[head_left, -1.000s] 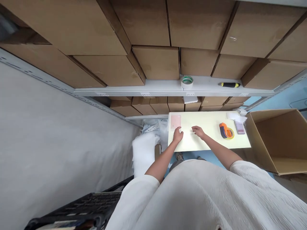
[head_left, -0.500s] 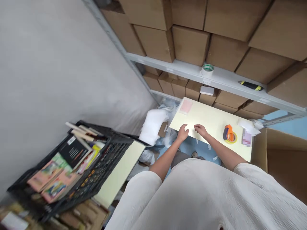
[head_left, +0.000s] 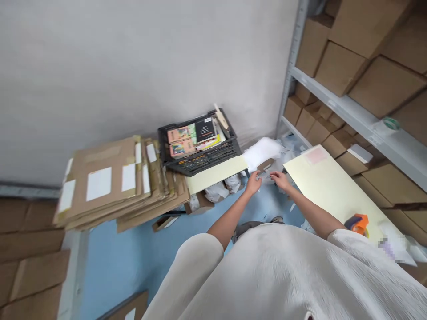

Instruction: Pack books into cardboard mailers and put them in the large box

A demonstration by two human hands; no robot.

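Note:
Side by side in mid-air over the blue floor, my left hand [head_left: 254, 182] and my right hand [head_left: 279, 179] hold nothing I can see. Fingers on both are loosely bent and apart. A pale yellow table [head_left: 330, 191] lies just to the right of my right hand. On it are a pink sheet [head_left: 316, 155] at the far end and an orange tape dispenser [head_left: 360, 224] nearer me. Left of my left hand, a black plastic crate [head_left: 207, 161] of books [head_left: 204, 129] stands on a second pale tabletop [head_left: 216, 174].
Flattened cardboard [head_left: 110, 155] is stacked left of the crate. White foam sheets [head_left: 262, 153] lie in the corner beyond my hands. Shelves of cardboard boxes [head_left: 388, 84] line the right, with a tape roll [head_left: 389, 126] on one shelf. More boxes [head_left: 36, 271] stand at lower left.
My view has swung left, bringing the crate and flattened cardboard into full sight. My hands have moved from above the yellow table to over the floor at its left.

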